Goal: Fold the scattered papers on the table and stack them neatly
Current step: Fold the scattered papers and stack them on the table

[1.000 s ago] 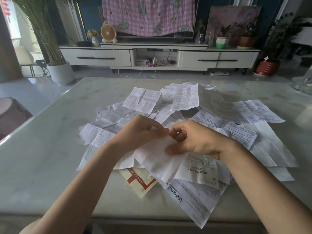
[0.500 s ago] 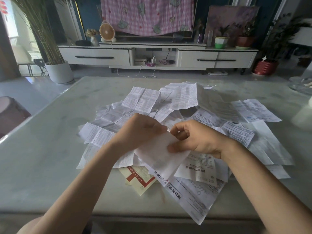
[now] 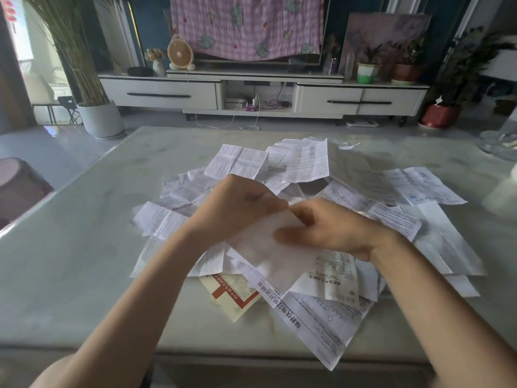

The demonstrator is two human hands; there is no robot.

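Pinching a white sheet (image 3: 265,249) at its upper edge, the left hand (image 3: 240,208) and the right hand (image 3: 330,231) met almost fingertip to fingertip above the heap. Both were closed on the paper, the left with fingers curled over the top corner, the right with its thumb (image 3: 285,237) pressed on the near face and the other fingers tucked behind. The sheet hung from that shared grip, slanting down toward the person. Its lower corner drooped over the loose papers (image 3: 305,163) beneath, so it lay between and below the two hands, raised off the pile rather than flat on it. Blur hid whether a crease was already set. Judged from this, the risk was a crooked fold: the paper looked thin and limp and had no flat backing in the air. With both grips crowded at one edge, the free end could twist or its edges miss each other. Its trailing corner could also catch and drag a neighbour, such as the leaflet with bold characters (image 3: 316,317) overhanging the near edge of the marble table (image 3: 84,247), or the red-and-cream leaflet (image 3: 232,295) beside it. No finished stack showed anywhere, so most of the job seemed undone.
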